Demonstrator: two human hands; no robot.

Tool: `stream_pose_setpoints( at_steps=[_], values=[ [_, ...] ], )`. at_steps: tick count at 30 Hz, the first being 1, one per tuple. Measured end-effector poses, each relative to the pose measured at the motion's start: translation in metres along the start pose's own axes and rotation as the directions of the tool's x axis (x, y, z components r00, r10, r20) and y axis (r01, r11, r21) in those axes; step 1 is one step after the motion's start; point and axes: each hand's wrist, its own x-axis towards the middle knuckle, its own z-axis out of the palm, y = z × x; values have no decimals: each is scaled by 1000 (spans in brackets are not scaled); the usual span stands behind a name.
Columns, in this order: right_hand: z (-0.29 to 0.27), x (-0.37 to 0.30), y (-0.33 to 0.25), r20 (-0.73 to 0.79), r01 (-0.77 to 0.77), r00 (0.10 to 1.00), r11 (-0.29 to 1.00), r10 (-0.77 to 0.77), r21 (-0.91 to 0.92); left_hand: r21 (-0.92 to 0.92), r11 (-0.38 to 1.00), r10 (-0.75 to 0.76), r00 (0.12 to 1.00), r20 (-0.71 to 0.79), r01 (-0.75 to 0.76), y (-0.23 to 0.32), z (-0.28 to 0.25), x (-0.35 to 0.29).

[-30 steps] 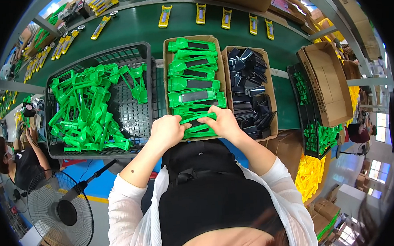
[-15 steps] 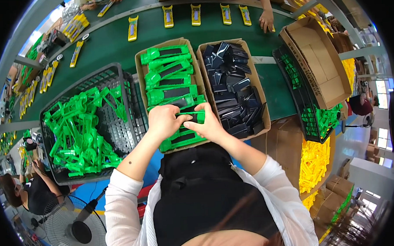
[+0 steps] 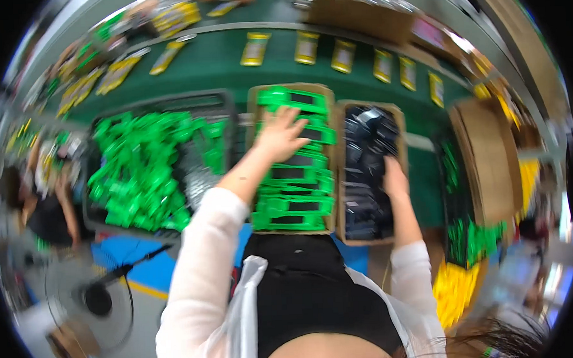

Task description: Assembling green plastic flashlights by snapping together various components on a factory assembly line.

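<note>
My left hand (image 3: 281, 136), its fingers spread, lies over a row of green plastic frames with dark rectangular panels (image 3: 295, 205). They fill a cardboard box (image 3: 254, 180) in front of me; whether the hand presses on one is unclear. Just to the right, a second cardboard box (image 3: 401, 119) holds a pile of glossy black rectangular pieces (image 3: 364, 195). My right hand (image 3: 396, 177) is at this box's right side, fingertips by the black pieces. Motion smears its fingers, so any piece in them cannot be made out.
On the left stands a dark basket (image 3: 225, 98) of loose green parts (image 3: 139, 166). Yellow packages (image 3: 306, 48) lie along the green conveyor belt (image 3: 224, 76) beyond. At right are another cardboard box (image 3: 487, 160) and yellow parts (image 3: 456, 293). A fan (image 3: 99, 300) stands lower left.
My hands have parted from the green frame they both held. The left has moved up the green row with its fingers spreading; the right has gone over to the black pieces. The view has shifted and blurred.
</note>
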Motion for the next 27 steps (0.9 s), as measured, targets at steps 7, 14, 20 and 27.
stream_pose_setpoints(
  at_steps=[7,14,20,27],
  values=[
    [-17,-9,-12,108,28,994,999,-26,-21,-285,944,-320,682,-658,168,-53,-43,-101],
    [-21,-17,-33,34,55,998,996,-52,-77,-106,468,-741,324,-588,877,-200,-69,-281],
    [-25,-24,-72,-72,20,997,979,-6,204,-154,78,-996,83,27,985,-215,-61,-315],
    [-31,-37,-99,-132,16,991,959,23,284,-80,635,-772,628,-92,769,-128,-46,-263]
  ],
)
